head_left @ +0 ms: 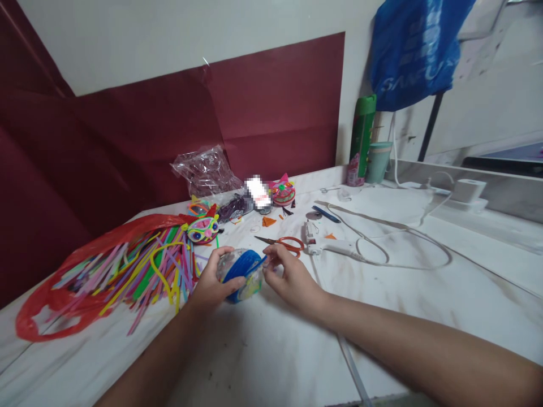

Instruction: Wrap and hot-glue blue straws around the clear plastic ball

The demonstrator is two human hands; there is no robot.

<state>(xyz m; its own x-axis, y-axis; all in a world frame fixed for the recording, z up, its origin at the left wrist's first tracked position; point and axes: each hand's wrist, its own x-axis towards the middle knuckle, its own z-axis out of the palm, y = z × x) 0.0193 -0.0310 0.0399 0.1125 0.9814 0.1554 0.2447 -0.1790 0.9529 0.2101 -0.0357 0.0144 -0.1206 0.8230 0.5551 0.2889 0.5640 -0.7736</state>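
Observation:
My left hand (pixel 214 288) is wrapped round a clear, rounded plastic piece (pixel 253 285) with a broad band of blue strips across it. Its thumb presses on the blue band (pixel 240 267). At the right side of this piece, my right hand (pixel 285 277) pinches the end of a blue pipe cleaner (pixel 259 263) that runs up to the band. Orange-handled scissors (pixel 291 244) lie just beyond my right hand. A white glue gun (pixel 328 243) rests on its side to the right of them.
Many coloured pipe cleaners (pixel 144 271) lie on a red plastic bag (pixel 76 257) at left. Two decorated animal faces, one nearer (pixel 203 229) and a pink one (pixel 283 192), stand behind. The glue gun's cord (pixel 441 249) loops rightward. A green spray can (pixel 362 141) and cup (pixel 379 161) stand at the back.

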